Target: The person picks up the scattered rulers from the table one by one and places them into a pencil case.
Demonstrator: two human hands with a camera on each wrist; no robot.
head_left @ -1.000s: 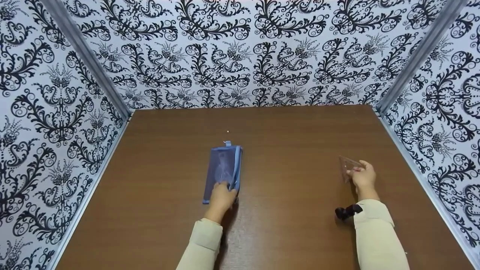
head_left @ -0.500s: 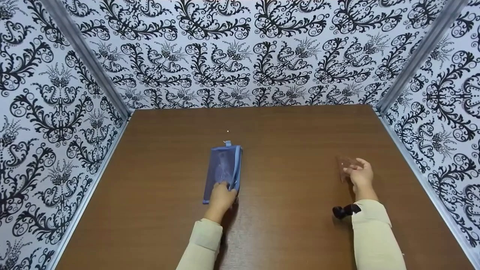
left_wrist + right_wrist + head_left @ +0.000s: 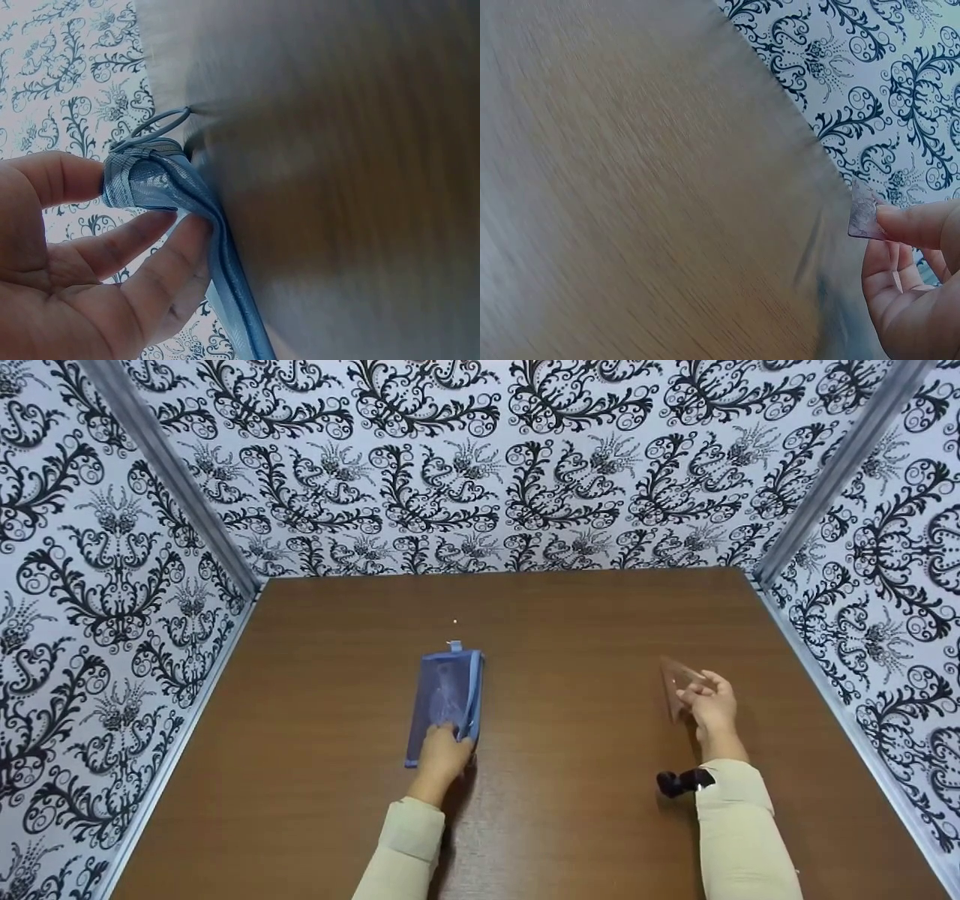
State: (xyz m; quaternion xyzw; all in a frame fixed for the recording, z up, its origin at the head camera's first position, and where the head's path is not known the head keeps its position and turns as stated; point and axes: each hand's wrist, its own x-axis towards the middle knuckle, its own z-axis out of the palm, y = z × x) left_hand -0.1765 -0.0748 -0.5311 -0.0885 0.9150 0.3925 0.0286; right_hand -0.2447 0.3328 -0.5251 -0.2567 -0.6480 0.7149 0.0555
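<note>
A blue mesh zip pouch (image 3: 436, 686) lies on the table left of centre, its tab pointing to the far wall. My left hand (image 3: 444, 757) grips its near end by the zipped side. Seen from the left wrist, the thumb and fingers of the left hand (image 3: 90, 277) pinch the end of the pouch (image 3: 234, 277), where a thin loop sticks out. On the right, my right hand (image 3: 716, 712) holds a clear triangular set square (image 3: 670, 690) above the table. In the right wrist view, the thumb presses on the set square (image 3: 864, 215); the fingers behind are partly hidden.
The brown wooden table (image 3: 570, 660) is bounded by patterned walls (image 3: 480, 472) at the back and both sides, with grey metal strips (image 3: 817, 487) at the corners. A black wrist-worn device (image 3: 682, 783) juts from the right sleeve.
My right hand has moved a little left and away from me with the set square, which has turned in the fingers' hold. The left hand and the pouch have stayed put.
</note>
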